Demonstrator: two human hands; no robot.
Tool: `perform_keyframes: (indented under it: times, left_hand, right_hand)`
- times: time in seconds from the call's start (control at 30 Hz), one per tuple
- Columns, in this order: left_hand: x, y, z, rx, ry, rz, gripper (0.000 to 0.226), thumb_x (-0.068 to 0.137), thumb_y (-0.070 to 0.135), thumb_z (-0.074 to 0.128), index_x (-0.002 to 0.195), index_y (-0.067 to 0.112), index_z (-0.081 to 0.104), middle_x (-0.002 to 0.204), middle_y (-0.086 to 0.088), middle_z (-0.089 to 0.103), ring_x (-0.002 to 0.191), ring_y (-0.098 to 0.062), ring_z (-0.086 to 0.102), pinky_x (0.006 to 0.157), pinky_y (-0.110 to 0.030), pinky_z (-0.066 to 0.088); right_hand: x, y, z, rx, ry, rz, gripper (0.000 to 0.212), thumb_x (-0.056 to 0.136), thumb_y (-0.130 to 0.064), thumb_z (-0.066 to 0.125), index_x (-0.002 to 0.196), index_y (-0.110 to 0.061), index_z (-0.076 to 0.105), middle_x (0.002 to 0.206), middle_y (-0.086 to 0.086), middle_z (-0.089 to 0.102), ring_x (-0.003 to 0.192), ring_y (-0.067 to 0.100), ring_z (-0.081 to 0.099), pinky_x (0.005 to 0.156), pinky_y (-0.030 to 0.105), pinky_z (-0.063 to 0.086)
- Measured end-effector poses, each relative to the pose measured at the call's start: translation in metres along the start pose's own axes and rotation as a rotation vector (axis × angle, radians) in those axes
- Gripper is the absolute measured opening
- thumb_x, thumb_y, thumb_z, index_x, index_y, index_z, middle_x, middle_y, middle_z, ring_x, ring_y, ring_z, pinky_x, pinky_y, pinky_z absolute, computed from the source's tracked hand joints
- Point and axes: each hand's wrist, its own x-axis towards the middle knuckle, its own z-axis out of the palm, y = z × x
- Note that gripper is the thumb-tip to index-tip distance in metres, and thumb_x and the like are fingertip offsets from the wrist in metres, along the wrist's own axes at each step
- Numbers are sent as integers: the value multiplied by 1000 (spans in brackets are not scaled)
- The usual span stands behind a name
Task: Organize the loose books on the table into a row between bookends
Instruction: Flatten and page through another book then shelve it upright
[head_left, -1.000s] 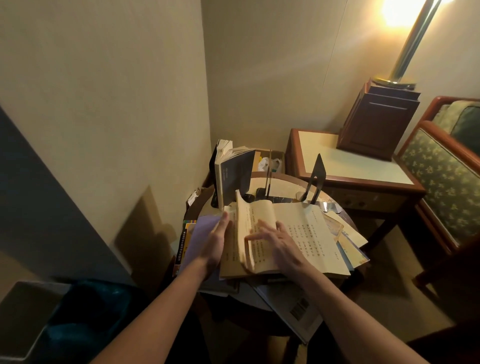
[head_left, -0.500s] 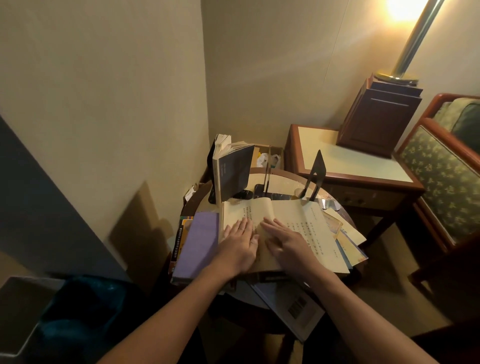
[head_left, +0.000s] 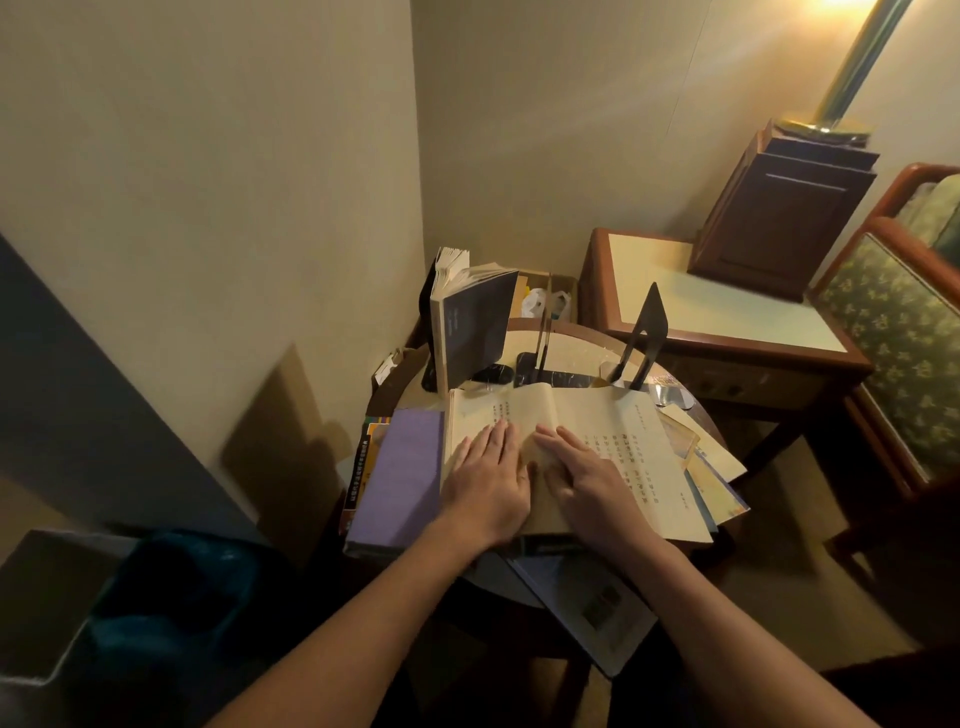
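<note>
Left hand (head_left: 485, 486), right hand (head_left: 592, 483) flat on open book (head_left: 613, 421), gripping nothing; jolting could topple upright book (head_left: 475, 327) at 11 o'clock

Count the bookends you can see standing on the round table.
2 for certain: one black bookend stands at the back right of the table; one thin bookend, seen edge-on, stands just right of the upright dark book. A dark shape behind that book may be a third.
</note>
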Motion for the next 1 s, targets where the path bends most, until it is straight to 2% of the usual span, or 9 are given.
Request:
perform_keyframes:
  times: [0.1,0.2,0.33,0.43,0.53,0.67,0.77,0.87,1.0]
  left_hand:
    - [-29,7,2,11,15,-14,61,106,43,17,160,18,2,168,-2,4,154,-18,2,126,-43,8]
    - [-35,13,-2,19,-4,-56,60,106,40,19,160,18,4,168,-2,7,154,-19,6,126,-43,11]
    - [6,4,-11,28,10,-70,55,107,35,24,158,17,21,164,-3,24,152,-21,18,124,-45,16]
    - [35,0,-19,86,26,-64,51,105,32,30,154,16,30,160,-4,33,148,-22,27,123,-46,19]
    - [40,-4,-15,69,45,-45,55,107,36,23,158,16,20,165,-3,22,153,-22,16,125,-44,10]
    - [15,-18,6,-18,94,-17,57,107,42,16,160,22,10,168,2,9,154,-16,3,125,-39,0]
    - [-16,-19,13,10,125,-39,62,104,51,11,160,23,7,167,3,8,154,-16,1,125,-40,0]
    - [-42,-14,12,115,118,-59,71,97,56,-5,159,23,5,167,1,8,154,-17,1,124,-42,-1]
    - [-21,-18,0,106,63,-58,62,103,54,9,159,28,2,168,1,5,154,-20,-1,125,-46,-1]
  right_hand:
    - [0,0,3,-1,21,12,42,105,-21,46,145,-34,50,154,-27,32,150,11,23,119,46,32]
    - [0,-3,7,-41,39,15,42,107,-20,41,147,-30,48,158,-18,34,151,9,16,121,40,24]
    - [-1,-3,7,-76,26,-11,43,107,-19,41,149,-28,46,158,-15,34,151,9,15,118,31,20]
    - [0,-2,5,-97,12,-10,46,106,-18,42,150,-29,44,159,-15,33,152,10,15,120,33,19]
    - [0,-2,5,-116,6,-20,46,106,-21,41,150,-34,41,159,-17,30,152,9,12,120,36,21]
    - [0,1,9,-122,25,-33,43,108,-27,38,149,-33,44,159,-19,29,146,-1,5,118,28,14]
    - [0,3,13,-132,53,-32,42,108,-29,38,149,-32,45,159,-20,29,144,-4,4,119,28,14]
    - [-1,1,13,-133,56,-25,42,108,-29,38,149,-33,44,159,-21,28,143,-5,3,115,25,12]
    - [-3,-1,12,-161,44,-34,43,108,-29,36,150,-34,42,160,-21,26,144,-3,0,118,29,14]
